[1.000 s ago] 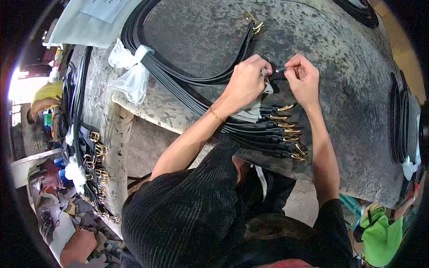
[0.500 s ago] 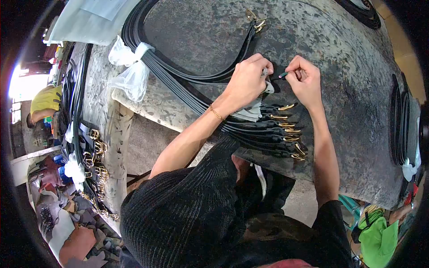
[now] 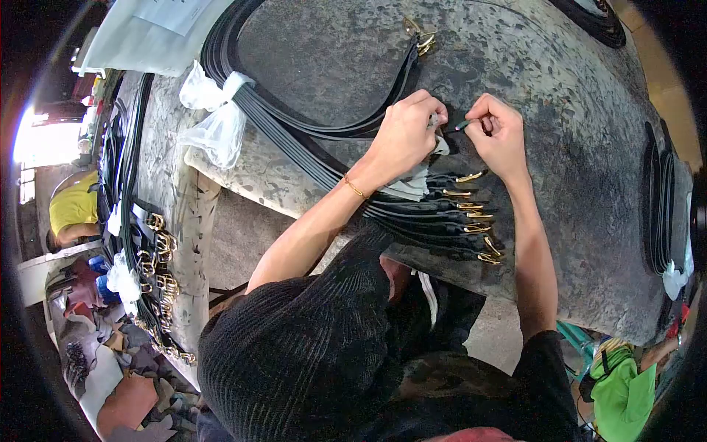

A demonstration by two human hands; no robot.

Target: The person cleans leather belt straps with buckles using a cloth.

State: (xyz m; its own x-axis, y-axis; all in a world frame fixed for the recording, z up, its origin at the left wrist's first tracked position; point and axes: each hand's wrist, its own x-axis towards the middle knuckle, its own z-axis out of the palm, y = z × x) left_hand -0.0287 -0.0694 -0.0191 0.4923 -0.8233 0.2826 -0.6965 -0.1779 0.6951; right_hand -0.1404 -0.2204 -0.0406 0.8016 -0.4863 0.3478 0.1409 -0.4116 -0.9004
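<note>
Right hand now, grip pinched on a small dark stick over the table, beside the left hand, whose grip I can't read; black straps with gold clasps lie along the near edge.

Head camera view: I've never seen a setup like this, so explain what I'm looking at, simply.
There is no machine here. A person works with two bare hands, and one camera worn on the head, looking forward and down, takes the view.

The right hand pinches a thin, dark, pen-like stick. The left hand is beside it with fingers bent together; what they grip is too small to tell.

On the dark, worn table lie long black straps, bundled with whitish plastic. Gold-coloured buckles show at their ends, and a pale cloth lies by the left forearm.
</note>
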